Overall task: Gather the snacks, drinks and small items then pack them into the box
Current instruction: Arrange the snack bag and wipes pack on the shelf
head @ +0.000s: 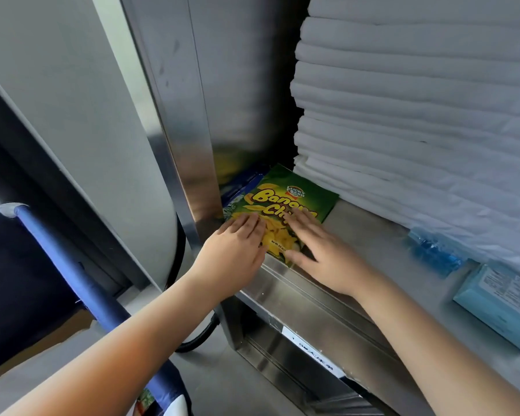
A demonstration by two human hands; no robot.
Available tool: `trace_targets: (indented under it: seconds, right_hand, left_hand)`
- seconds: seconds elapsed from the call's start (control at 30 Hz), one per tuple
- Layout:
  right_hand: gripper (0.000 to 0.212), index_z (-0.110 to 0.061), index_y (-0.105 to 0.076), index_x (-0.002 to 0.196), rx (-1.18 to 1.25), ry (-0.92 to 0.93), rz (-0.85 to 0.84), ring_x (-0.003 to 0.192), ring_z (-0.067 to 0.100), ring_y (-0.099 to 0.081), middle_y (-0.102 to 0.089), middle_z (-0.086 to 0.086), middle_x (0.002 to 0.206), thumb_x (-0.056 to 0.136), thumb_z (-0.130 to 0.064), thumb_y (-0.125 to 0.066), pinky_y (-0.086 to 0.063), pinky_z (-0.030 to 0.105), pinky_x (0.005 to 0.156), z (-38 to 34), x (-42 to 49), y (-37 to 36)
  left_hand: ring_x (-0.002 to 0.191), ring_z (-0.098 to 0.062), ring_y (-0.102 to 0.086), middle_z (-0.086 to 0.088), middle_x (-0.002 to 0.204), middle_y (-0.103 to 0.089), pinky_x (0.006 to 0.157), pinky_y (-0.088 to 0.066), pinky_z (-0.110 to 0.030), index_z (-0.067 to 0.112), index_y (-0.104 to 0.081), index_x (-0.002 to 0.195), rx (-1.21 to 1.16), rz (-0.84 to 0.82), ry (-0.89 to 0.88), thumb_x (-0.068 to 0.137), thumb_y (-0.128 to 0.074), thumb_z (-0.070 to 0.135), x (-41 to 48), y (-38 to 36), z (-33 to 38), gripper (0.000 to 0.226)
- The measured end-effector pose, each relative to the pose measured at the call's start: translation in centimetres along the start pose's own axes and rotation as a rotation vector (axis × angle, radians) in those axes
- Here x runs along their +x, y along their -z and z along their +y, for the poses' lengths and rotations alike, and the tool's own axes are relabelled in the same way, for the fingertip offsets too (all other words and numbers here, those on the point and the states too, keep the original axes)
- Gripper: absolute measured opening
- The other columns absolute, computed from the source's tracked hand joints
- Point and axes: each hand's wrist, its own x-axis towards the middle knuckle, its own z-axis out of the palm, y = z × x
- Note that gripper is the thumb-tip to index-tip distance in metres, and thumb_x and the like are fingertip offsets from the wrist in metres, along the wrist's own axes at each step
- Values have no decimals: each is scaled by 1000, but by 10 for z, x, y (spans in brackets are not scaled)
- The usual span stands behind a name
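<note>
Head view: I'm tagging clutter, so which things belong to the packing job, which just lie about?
Job: green banana-chips bag, dark blue snack packet behind it, possibly blue plastic bottle.
Lying about: stack of white folded sheets, blue padded rail.

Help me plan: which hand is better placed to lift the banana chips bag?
Likely the right hand: thumb meets the banana chips bag at its near edge; left hand crowds the steel wall.

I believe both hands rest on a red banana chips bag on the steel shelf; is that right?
Not quite: the head view shows the banana chips bag is green, not red. The left hand and right hand do rest on it on the steel shelf.
</note>
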Motion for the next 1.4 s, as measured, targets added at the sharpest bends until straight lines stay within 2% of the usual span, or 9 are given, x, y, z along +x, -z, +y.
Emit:
trace_targets:
  seconds: [0.07, 0.17, 0.3, 0.5, 0.8, 0.9, 1.13, 1.27, 1.4]
  right_hand:
    - [71, -30, -4, 151, -54, -17, 0, 142, 4, 14, 6, -6, 159, 89, -60, -22, -4, 32, 119, 8, 1, -1]
    - [66, -26, 1, 151, -134, -15, -24, 142, 9, 18, 12, 0, 159, 94, -54, -18, 8, 28, 117, 7, 11, -12]
    - [67, -23, 2, 151, -181, -16, 21, 144, 15, 17, 14, 4, 158, 93, -54, -10, 11, 28, 116, 7, 20, -20]
    - [58, -26, 3, 151, -167, -10, 27, 144, 14, 18, 14, 2, 158, 100, -46, -17, 10, 28, 116, 3, 37, -23]
    - [54, -27, -6, 151, -89, 66, 64, 145, 13, 12, 5, -1, 159, 102, -41, -22, 3, 30, 117, 11, 50, -19]
    - [56, -24, -11, 152, -61, -3, 125, 144, 12, 13, 6, 0, 159, 101, -42, -28, 1, 32, 117, 21, 55, -18]
    - [58, -26, -9, 152, -88, -47, 30, 146, 18, 7, 4, 0, 160, 100, -45, -28, 4, 30, 115, 21, 53, -3]
    - [60, -15, -18, 151, -162, -234, 246, 147, 21, -4, -8, 6, 159, 99, -40, -37, -4, 33, 116, 34, 7, 26]
    - [44, -3, -49, 133, -269, -404, 452, 136, 32, -34, -42, 16, 145, 94, -23, -55, -31, 44, 109, 49, -75, 44]
  left_hand:
    - [144, -24, -17, -11, 155, -22, 116, -9, -34, 10, -24, 148, -25, -29, 57, 99, -27, 46, 11, -8, 7, 61]
    - [146, -23, -3, -9, 158, -8, 116, 1, -34, 13, -10, 151, -19, -39, 124, 98, -16, 50, 24, -21, 13, 65]
    - [146, -22, 1, -8, 158, -8, 114, 9, -31, 14, -9, 150, -9, -9, 148, 100, -15, 44, 33, -29, 5, 59]
    - [146, -19, 1, -5, 158, -5, 111, 14, -25, 15, -10, 151, -35, -29, 170, 102, -19, 38, 38, -27, -7, 55]
    - [145, -21, 3, -8, 159, -2, 115, 2, -31, 9, -4, 150, -26, -160, 295, 102, -13, 34, 51, -23, -1, 55]
    - [145, -21, 2, -7, 159, -3, 115, 2, -32, 11, -5, 150, -81, -157, 313, 101, -14, 41, 52, -24, -2, 58]
    - [145, -23, 3, -9, 159, -1, 116, 0, -35, 10, -2, 150, -73, -234, 312, 100, -13, 45, 55, -20, -4, 62]
    - [145, -24, 9, -8, 158, 9, 117, 0, -40, 13, 4, 150, -30, -215, 221, 100, -15, 45, 57, -9, 3, 62]
    - [145, -19, 11, -3, 158, 9, 117, 3, -36, 17, 3, 151, -102, -111, -85, 101, -20, 40, 68, -6, 51, 59]
